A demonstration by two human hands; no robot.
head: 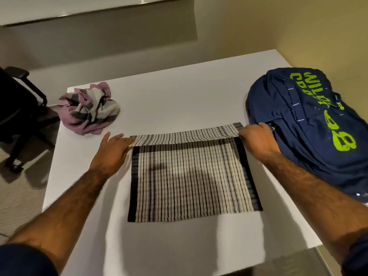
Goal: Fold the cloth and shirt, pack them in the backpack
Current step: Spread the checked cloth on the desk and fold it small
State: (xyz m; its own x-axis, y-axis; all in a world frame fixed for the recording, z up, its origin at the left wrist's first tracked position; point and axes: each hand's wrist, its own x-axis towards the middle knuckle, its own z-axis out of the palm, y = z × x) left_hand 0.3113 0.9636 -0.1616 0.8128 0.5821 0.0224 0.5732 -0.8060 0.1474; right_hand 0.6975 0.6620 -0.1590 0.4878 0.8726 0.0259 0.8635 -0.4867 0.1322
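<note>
The white surface [179,100] carries a blue backpack [310,124] along its right edge and a striped cloth [191,180] at its middle, the cloth's far strip folded over. A crumpled pink shirt [89,110] sits at the far left corner. The left grip [113,148] and right grip [256,138] each pinch one end of that fold.

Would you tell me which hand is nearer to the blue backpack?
Right. The right hand grips the striped cloth at its corner, right beside the backpack; the left hand holds the opposite corner, across the cloth.
</note>
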